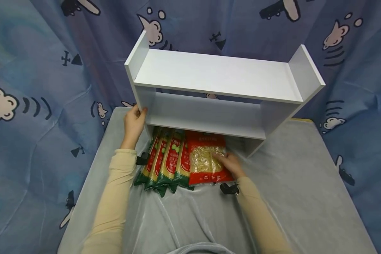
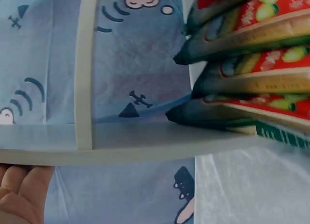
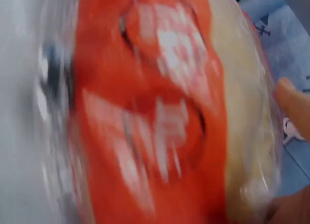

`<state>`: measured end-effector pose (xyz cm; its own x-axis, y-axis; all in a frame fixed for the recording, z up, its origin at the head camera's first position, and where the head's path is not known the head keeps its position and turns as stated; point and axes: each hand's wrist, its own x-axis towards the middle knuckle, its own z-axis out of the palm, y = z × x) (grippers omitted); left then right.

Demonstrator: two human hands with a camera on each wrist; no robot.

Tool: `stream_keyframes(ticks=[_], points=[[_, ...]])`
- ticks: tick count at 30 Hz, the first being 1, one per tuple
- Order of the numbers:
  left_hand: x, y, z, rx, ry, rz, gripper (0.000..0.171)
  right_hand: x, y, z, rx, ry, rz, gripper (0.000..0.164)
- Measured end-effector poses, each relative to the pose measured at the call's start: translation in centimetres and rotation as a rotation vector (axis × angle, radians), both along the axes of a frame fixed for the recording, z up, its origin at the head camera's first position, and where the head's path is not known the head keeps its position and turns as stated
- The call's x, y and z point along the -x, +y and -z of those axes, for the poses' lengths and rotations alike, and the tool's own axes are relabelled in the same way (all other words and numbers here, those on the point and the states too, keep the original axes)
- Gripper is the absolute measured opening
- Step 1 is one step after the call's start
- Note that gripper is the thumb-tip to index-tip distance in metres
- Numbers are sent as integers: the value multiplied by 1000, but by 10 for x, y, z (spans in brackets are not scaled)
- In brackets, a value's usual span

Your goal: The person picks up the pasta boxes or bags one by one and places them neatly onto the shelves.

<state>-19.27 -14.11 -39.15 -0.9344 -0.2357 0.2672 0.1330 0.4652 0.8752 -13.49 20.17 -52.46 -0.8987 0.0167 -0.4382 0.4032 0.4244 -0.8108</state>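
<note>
My left hand (image 1: 134, 124) holds the left side panel of a white shelf unit (image 1: 209, 113); in the left wrist view its fingers (image 2: 29, 185) lie against the panel's edge. My right hand (image 1: 231, 164) grips the right side of a red, clear-windowed bag of yellow noodles (image 1: 206, 158), thumb on the front. That bag fills the right wrist view, blurred, with part of the hand (image 3: 293, 105) at the right edge. Several long green, gold and red spaghetti packs (image 1: 169, 158) lean side by side in the lowest compartment, left of the bag. Their upper ends are hidden under the lower board.
The shelf unit stands on a grey cloth-covered table (image 1: 311, 183). Its top board (image 1: 216, 74) and middle board (image 1: 206, 113) overhang the packs. Behind and to both sides hangs a blue patterned curtain (image 1: 38, 141).
</note>
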Motion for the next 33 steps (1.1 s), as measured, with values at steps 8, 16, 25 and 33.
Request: stream_keyframes(ticks=[8, 16, 25, 33], points=[[0, -11, 5, 24, 13, 7, 24, 7, -21, 8, 147, 75, 123, 75], [2, -11, 6, 34, -18, 60, 26, 3, -24, 11, 186, 226, 200, 43], [6, -2, 12, 49, 14, 86, 24, -13, -21, -7, 164, 326, 212, 27], [5, -12, 10, 81, 41, 61, 23, -17, -36, -27, 118, 456, 112, 24]])
